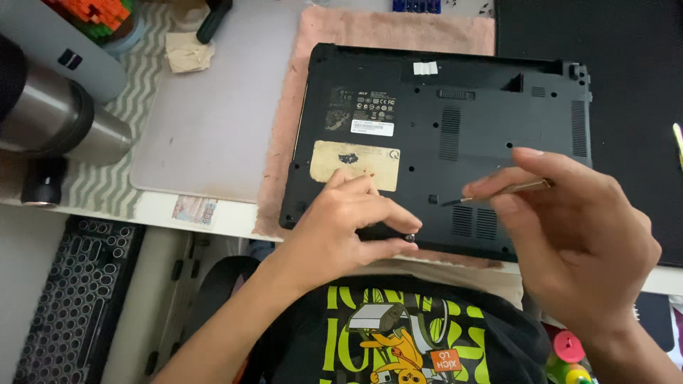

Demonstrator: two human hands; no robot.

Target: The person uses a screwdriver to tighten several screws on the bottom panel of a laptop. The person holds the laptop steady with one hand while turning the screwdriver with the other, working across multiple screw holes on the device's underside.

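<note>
Left hand: rested on the near edge of the laptop, grip pinched on a small dark screw between thumb and fingertips.
Right hand: hovered over the laptop's near right part, grip closed round a thin screwdriver, held between thumb and forefinger.
Screwdriver: lay almost level, dark tip pointed left, just above the laptop's base, near a small vent grille.
Screw: sat at the left fingertips, right at the laptop's near edge.
Laptop: black, turned upside down, underside up, with vents, a pale worn sticker and a white label.
Pink towel: spread under the laptop, edges showing at the far and left sides.
Counter: white, carrying the towel and laptop, with a pale grey mat on the left.
Steel flask: lay on its side at the far left, on a wavy-patterned cloth.
Keyboard: dark, round-keyed, placed below the counter on the left.
Black mat: to the right of the laptop.
</note>
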